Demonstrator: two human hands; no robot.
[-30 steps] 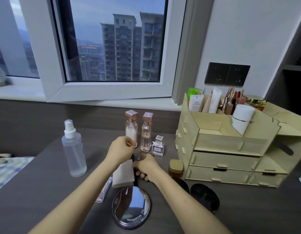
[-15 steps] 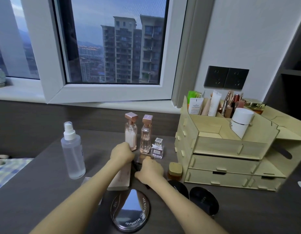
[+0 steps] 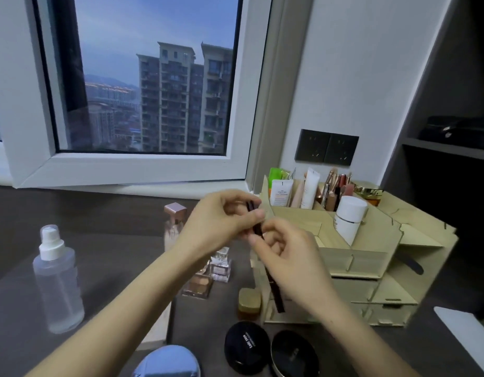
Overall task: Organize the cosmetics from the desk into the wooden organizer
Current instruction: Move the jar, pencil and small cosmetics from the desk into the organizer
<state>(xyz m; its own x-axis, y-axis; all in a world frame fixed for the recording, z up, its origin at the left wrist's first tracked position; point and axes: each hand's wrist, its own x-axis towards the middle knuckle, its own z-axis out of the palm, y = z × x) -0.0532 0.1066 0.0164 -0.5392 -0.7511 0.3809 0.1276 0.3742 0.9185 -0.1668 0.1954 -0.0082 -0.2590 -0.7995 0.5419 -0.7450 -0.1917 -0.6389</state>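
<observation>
The fingers of our left hand pinch the upper end of the dark makeup sticks. Our right hand curls round them lower down, so both hands grip. We cannot tell if there are one or two sticks. We judge they are held upright and gathered so they can drop among the tubes in the top of the wooden organizer, which stands just beyond, centre right of the frame. A white jar leans in the nearer open compartment, and the back slots look crowded, which may hamper the drop. Below the hands, the tabletop carries perfume bottles, a gold-lidded pot, two black compacts and, at left, a spray bottle.
</observation>
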